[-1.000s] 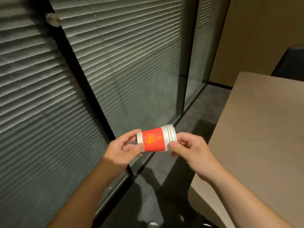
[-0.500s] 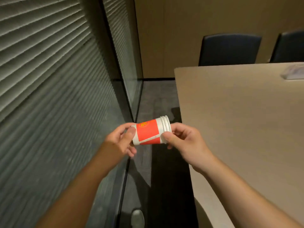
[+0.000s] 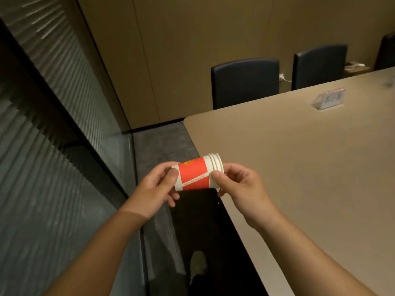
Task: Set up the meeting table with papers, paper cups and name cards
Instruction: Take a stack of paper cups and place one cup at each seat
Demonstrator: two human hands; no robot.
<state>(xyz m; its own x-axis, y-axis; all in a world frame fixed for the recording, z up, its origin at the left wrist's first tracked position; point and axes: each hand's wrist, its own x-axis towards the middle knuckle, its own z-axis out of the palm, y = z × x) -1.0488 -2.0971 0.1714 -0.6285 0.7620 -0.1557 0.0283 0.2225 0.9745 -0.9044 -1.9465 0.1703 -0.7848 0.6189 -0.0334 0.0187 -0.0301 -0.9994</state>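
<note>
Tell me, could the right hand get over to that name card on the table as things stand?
Probably not without stepping closer. The right hand is busy pinching the stacked cups, and the name card sits far across the bare table; nothing blocks the way.

Bare forearms, no sleeves; a pale shoe (image 3: pixel 198 263) below.

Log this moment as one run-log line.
left hand: holds cup stack base | right hand: pinches rims | stack: sideways, off table corner | name card: on table
</note>
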